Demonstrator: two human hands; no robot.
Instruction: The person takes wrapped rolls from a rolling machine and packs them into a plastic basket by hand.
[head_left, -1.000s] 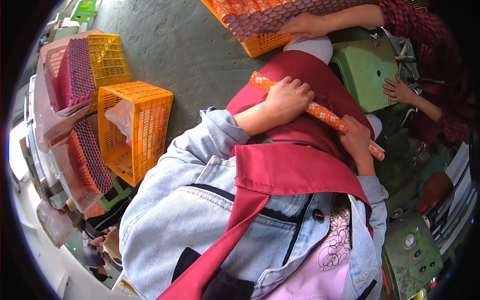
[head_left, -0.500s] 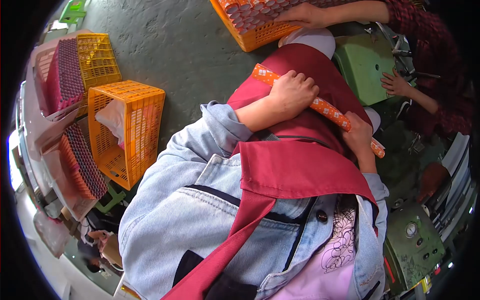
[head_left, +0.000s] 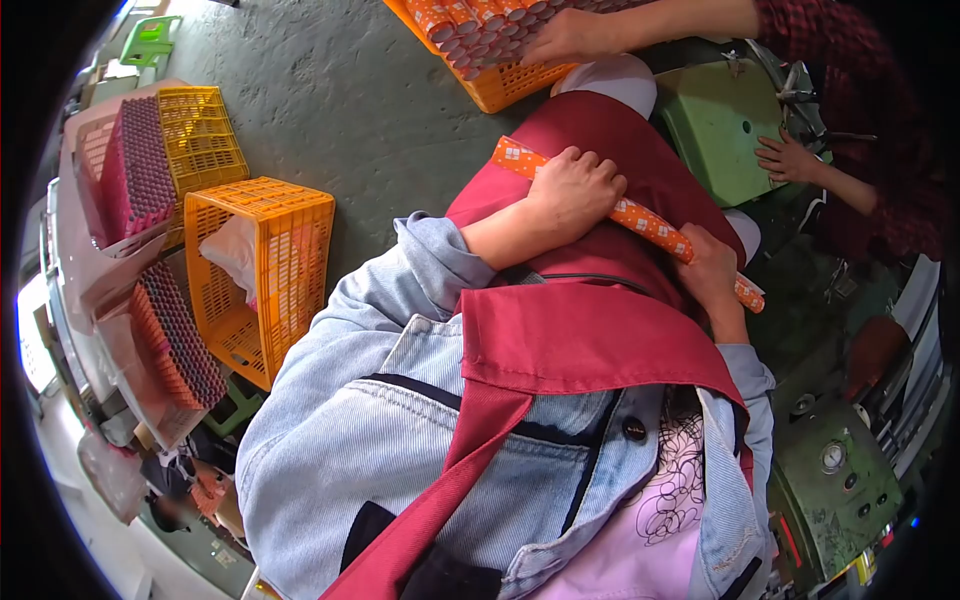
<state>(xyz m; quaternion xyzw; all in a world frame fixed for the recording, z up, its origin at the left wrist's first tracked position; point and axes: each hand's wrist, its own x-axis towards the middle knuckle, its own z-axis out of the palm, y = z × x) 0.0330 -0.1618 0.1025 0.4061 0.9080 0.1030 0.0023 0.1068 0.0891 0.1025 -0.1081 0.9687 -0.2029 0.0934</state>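
A long orange paper tube, printed with white squares and dots, lies slantwise across the lap over a dark red apron. My left hand wraps over it from above near its upper left end, fingers closed. Further along, my right hand closes around its lower right part, and the tip sticks out beyond the hand. The palms and the undersides of the fingers are hidden.
A co-worker's hand rests at an orange crate filled with similar tubes; the other is by a green metal surface. At left stand an orange crate with a plastic bag, a yellow crate and stacked pink tubes.
The view has shifted slightly, so the surroundings sit a little differently in the frame. Both hands keep their hold on the tube. The co-worker's upper hand has moved slightly along the crate's tubes.
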